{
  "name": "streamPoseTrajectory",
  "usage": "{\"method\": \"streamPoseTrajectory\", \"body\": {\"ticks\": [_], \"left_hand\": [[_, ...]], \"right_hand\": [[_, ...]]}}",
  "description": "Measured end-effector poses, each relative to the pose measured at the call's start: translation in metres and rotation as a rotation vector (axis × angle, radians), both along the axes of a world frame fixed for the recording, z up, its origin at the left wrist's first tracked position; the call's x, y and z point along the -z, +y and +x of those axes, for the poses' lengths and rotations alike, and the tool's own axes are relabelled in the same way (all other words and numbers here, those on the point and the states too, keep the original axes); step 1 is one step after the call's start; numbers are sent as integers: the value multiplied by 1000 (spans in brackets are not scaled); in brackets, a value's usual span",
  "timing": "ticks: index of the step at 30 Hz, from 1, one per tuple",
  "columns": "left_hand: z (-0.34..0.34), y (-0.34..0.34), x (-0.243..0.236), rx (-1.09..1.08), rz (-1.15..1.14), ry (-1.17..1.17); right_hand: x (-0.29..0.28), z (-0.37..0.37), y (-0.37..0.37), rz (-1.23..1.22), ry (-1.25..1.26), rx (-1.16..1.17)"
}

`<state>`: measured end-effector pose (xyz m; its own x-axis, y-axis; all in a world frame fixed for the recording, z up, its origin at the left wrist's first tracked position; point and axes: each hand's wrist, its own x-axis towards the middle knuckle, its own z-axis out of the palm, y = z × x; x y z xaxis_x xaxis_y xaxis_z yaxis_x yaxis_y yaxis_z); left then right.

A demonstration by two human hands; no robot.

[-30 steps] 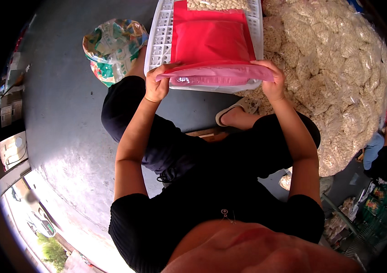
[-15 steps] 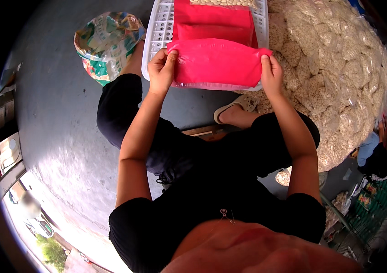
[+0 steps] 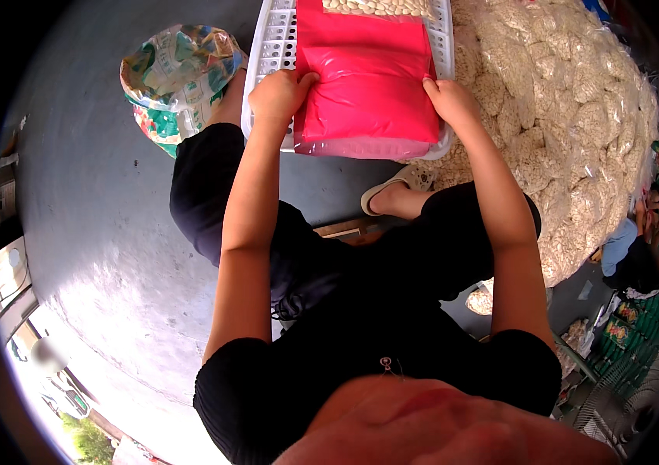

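A white perforated plastic crate (image 3: 267, 48) holds stacked red-pink bags, with a clear pack of pale beans (image 3: 376, 6) at its far end. My left hand (image 3: 283, 97) grips the left edge of the top pink bag (image 3: 368, 97), thumb bent over onto it. On the opposite side, my right hand (image 3: 447, 99) has its thumb and fingers closed on that bag's right edge. The bag lies nearly flat across the crate, its surface creased, with a paler pink strip along the near edge.
A large pile of clear bags of pale contents (image 3: 546, 132) fills the right side. A colourful crumpled sack (image 3: 178, 66) lies left of the crate on the grey floor (image 3: 97, 217). Another person (image 3: 628, 256) sits at the far right, beside stacked green packages (image 3: 620, 333).
The near end of the pink bag, earlier raised between my hands, has flipped over and now lies flat on the stack. My right hand has shifted slightly farther forward and left.
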<state>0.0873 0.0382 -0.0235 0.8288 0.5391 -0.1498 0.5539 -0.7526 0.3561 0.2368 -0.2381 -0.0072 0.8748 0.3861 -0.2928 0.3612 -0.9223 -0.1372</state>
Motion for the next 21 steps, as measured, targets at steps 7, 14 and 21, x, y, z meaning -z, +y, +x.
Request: {"method": "streamPoseTrajectory", "body": {"ticks": [7,14,21], "left_hand": [[-36,-49,-32,143,-53,-646],[-45,-38,11,-144,-684,-509],[-43,-44,17,90,-195,-485]], "right_hand": [[-34,7,64,355,-242,-464],[-30,27,112,278,86,-639],[-205,31,143,325,-88,-981]]}}
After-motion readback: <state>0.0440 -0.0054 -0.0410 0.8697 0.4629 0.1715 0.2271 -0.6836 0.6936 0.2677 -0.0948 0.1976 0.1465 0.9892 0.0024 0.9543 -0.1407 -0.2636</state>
